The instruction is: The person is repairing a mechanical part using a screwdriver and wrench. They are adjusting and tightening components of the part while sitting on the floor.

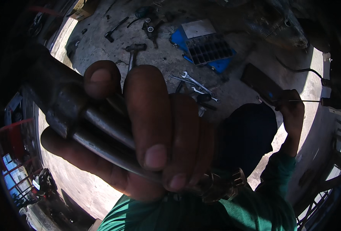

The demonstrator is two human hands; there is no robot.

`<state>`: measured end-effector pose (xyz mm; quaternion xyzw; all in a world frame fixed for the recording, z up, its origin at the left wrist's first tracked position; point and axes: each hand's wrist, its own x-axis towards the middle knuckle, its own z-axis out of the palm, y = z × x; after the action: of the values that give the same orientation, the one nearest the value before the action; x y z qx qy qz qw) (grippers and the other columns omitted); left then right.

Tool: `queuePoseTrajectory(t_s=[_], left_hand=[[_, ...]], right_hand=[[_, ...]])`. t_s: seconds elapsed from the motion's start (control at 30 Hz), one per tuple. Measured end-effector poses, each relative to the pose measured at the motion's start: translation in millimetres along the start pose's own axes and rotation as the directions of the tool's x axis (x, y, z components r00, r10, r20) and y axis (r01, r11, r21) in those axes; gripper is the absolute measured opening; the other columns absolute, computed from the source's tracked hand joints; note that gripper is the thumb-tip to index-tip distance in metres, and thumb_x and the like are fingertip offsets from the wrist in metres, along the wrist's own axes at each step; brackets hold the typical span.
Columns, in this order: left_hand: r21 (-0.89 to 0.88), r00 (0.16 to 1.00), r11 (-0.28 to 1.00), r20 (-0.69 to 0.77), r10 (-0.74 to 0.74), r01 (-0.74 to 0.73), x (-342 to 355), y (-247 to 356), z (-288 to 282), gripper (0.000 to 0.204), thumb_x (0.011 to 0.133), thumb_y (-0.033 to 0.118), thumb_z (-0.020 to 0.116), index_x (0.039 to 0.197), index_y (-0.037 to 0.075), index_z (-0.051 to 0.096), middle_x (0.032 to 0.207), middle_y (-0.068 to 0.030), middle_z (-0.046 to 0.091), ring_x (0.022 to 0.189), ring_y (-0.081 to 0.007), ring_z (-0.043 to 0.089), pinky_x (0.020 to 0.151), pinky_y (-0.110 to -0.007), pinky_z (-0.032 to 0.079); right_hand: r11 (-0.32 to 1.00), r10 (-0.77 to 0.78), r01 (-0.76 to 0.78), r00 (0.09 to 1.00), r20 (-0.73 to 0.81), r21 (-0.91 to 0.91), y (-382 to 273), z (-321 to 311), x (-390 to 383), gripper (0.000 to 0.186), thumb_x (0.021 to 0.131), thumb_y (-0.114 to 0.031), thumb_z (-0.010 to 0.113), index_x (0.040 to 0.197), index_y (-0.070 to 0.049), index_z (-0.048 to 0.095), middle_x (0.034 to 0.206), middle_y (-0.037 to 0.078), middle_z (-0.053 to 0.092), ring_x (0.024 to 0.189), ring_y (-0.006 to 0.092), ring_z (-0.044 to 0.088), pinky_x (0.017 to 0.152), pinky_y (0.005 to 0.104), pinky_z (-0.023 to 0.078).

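Close up, my left hand (151, 123) curls its fingers round a dark metal tool (68, 106). This tool has a thick jointed head at the left and round bars that run into my palm. Its far left end fades into shadow. At the right, my right hand (292, 103) extends from a green sleeve (278, 173), fingers bent closed. Beside those fingers lie a dark flat block (260, 80) and a thin straight rod (310, 101). What the right hand grips is too dark to make out. A dark blue rounded cloth shape (249, 134) sits between my hands.
Beyond my left hand, a hammer (135, 47), several wrenches (195, 82) and a ratchet handle (116, 29) lie on the concrete floor. A blue case (177, 38) holds a black compartment tray (209, 49). A cardboard box (82, 9) stands far left.
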<state>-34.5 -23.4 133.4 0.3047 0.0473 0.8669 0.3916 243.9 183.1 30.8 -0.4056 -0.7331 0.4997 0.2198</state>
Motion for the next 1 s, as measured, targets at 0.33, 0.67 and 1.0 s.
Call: queuePoseTrajectory(t_s=[0.33,0.67,1.0], left_hand=[[0.223,0.775,0.964,-0.632,0.031,0.144,-1,15,-224,0.055,0.104,0.061,0.043,0.104,0.009,0.061,0.075,-0.0051,0.049,0.059,-0.0147,0.044,0.051,-0.028,0.039],[0.074,0.435,0.99,-0.9,0.013,0.122,-126,-18,-284,0.054,0.102,0.064,0.045,0.108,0.011,0.052,0.07,-0.0021,0.045,0.058,-0.015,0.045,0.051,-0.03,0.038],[0.245,0.458,0.967,-0.87,0.184,0.077,-103,-16,-243,0.055,0.102,0.063,0.046,0.107,0.01,0.056,0.071,-0.0034,0.046,0.056,-0.0136,0.042,0.049,-0.028,0.035]], right_hand=[[0.553,0.373,0.177,0.821,0.432,-0.814,185,122,7,0.02,0.089,-0.01,0.062,0.108,-0.005,0.057,0.088,0.017,0.07,0.088,0.0353,0.072,0.074,0.044,0.055],[0.288,0.537,0.409,0.68,0.5,-0.866,212,161,45,0.031,0.089,-0.012,0.06,0.119,-0.008,0.052,0.103,0.022,0.071,0.101,0.0384,0.07,0.086,0.0495,0.057],[0.544,0.153,0.738,0.38,0.912,-0.399,146,180,152,0.044,0.089,-0.011,0.065,0.131,-0.005,0.059,0.114,0.023,0.068,0.11,0.04,0.066,0.093,0.048,0.053]])
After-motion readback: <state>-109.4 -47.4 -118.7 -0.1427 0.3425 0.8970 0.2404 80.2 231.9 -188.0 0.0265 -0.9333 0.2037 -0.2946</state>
